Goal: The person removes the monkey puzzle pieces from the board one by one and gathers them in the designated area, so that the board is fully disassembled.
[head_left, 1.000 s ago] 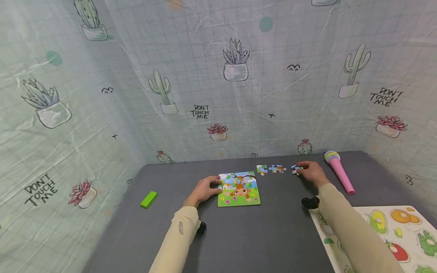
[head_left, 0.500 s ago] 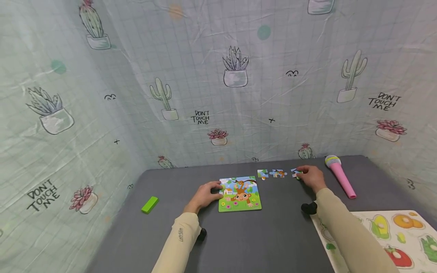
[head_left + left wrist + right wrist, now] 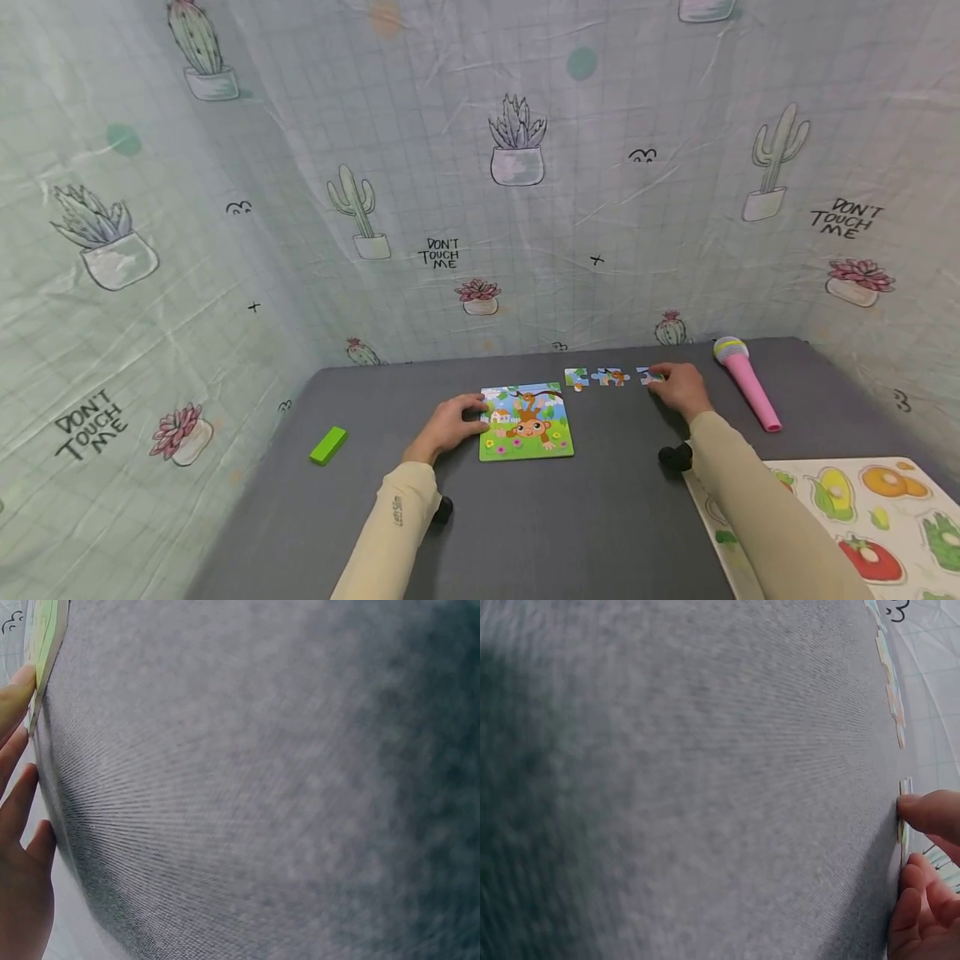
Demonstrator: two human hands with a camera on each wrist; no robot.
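A square monkey jigsaw puzzle (image 3: 528, 422) lies flat on the grey table. At its left edge rests my left hand (image 3: 450, 425), the thumb touching the side of the board; the same left hand (image 3: 22, 862) shows relaxed, spread fingers in the left wrist view. Behind and right of the puzzle, a jigsaw piece (image 3: 576, 377) lies beside a second jigsaw piece (image 3: 610, 377). Further right, my right hand (image 3: 684, 390) holds another jigsaw piece (image 3: 647, 376) down on the table between thumb and fingers. The right wrist view shows that jigsaw piece (image 3: 902, 817) edge-on, partly hidden by the thumb.
A pink toy microphone (image 3: 748, 385) lies right of my right hand. At the front right, a white board with vegetable pictures (image 3: 847, 546) sits partly under my right forearm. A green block (image 3: 328, 446) lies at the left. A printed cloth (image 3: 480, 217) hangs behind the table.
The jigsaw piece under my right hand has slid slightly left, toward the other two pieces, with the hand. My left hand stays at the puzzle's edge. The head view has tilted a little.
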